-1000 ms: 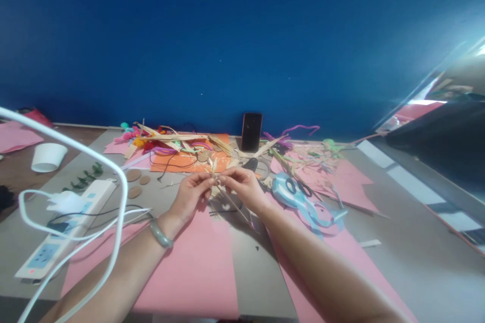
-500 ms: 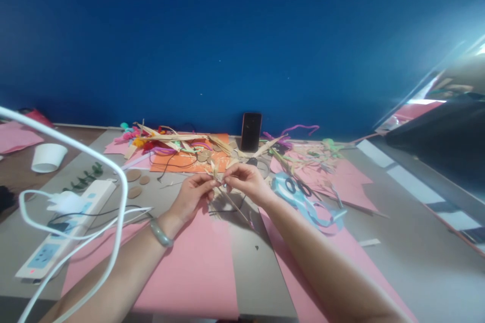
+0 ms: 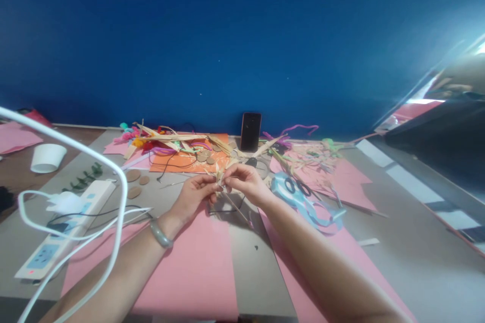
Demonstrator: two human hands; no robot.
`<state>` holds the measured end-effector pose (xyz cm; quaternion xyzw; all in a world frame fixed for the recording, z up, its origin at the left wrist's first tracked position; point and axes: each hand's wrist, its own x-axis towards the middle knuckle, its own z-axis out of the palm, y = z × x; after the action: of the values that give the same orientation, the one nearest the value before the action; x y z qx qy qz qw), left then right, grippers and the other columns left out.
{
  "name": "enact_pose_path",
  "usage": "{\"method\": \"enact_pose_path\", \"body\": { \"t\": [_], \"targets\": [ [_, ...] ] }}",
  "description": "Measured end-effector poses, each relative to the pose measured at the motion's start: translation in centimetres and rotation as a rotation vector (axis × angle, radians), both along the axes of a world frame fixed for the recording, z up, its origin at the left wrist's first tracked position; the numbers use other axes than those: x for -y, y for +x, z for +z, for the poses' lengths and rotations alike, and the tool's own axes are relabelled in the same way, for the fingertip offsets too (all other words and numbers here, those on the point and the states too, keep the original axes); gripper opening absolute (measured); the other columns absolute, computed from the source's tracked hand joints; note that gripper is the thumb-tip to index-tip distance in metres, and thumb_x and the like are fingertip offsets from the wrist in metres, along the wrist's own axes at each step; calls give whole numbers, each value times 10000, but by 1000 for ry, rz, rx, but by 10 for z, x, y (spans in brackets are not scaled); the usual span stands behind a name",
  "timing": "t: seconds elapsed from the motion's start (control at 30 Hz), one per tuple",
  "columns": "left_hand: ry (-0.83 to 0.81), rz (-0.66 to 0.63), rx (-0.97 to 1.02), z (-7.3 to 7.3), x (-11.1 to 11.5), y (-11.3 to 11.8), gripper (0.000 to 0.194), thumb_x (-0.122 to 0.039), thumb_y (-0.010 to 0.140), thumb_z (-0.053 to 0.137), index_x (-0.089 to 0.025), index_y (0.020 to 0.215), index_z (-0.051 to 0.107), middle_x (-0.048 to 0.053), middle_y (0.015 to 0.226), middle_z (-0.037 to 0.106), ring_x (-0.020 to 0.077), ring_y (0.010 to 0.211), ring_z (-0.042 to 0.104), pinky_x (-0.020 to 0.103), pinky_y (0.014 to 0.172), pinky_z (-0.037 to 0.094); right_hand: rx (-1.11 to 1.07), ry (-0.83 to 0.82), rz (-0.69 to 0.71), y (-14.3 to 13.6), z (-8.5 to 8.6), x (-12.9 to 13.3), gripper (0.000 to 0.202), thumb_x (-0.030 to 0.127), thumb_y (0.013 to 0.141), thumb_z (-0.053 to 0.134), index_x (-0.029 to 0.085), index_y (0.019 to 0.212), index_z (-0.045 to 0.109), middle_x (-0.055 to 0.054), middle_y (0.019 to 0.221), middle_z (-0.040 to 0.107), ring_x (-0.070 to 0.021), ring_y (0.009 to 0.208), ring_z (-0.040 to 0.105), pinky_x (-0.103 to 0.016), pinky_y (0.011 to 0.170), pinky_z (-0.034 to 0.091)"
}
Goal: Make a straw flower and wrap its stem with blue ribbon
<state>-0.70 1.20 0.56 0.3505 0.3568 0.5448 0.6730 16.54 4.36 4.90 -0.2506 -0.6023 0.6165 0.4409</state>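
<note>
Both hands meet above the middle of the table. My left hand (image 3: 195,196), with a pale green bangle (image 3: 160,233) at the wrist, pinches a small piece of dry straw-coloured husk (image 3: 219,173). The fingertips of my right hand (image 3: 245,181) close on the same husk from the other side. From beneath the fingers a thin stick (image 3: 238,208) slants down to the right. Pink paper (image 3: 197,267) lies below my left hand. The exact grip is too small to make out.
A phone (image 3: 250,132) leans against the blue wall. Left are a white power strip (image 3: 68,229), a white cable looping close over my left forearm, and a paper cup (image 3: 48,157). Right are blue ribbon (image 3: 316,212) and scissors (image 3: 297,186). Husks and pipe cleaners lie behind.
My left fingertips have shifted slightly, and the husk between the hands now stands a little further right. My right hand has hardly moved.
</note>
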Motion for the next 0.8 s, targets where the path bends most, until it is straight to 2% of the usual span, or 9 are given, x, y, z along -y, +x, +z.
{"method": "enact_pose_path", "body": {
  "t": [0.27, 0.43, 0.67, 0.8],
  "targets": [
    [-12, -85, 13, 2, 3, -1, 214, -207, 645, 826, -126, 770, 673, 49, 717, 726, 87, 444, 579, 200, 443, 443, -30, -19, 115, 2, 0, -1, 163, 258, 748, 752, 156, 758, 624, -7, 714, 650, -90, 559, 563, -218, 553, 462],
    [-9, -129, 25, 3, 3, -1, 185, -205, 659, 818, -123, 739, 673, 36, 662, 704, 86, 439, 571, 194, 432, 433, 17, -27, 109, 4, 1, 0, 177, 278, 741, 752, 160, 753, 620, -8, 715, 644, -97, 574, 559, -230, 568, 465],
    [14, -23, 16, 2, 1, -1, 208, -217, 651, 826, -134, 748, 661, 23, 659, 701, 85, 449, 573, 189, 437, 441, 15, -99, -22, -4, 0, 4, 316, 314, 670, 828, 165, 837, 606, 0, 729, 642, -114, 627, 589, -224, 577, 451],
    [45, -5, -3, 0, 0, -2, 181, -225, 680, 808, -131, 761, 676, 24, 659, 699, 82, 466, 575, 191, 465, 450, 94, -67, -74, -7, -1, 4, 281, 370, 714, 793, 151, 752, 621, 8, 655, 621, -90, 556, 534, -214, 548, 411]
  ]
}}
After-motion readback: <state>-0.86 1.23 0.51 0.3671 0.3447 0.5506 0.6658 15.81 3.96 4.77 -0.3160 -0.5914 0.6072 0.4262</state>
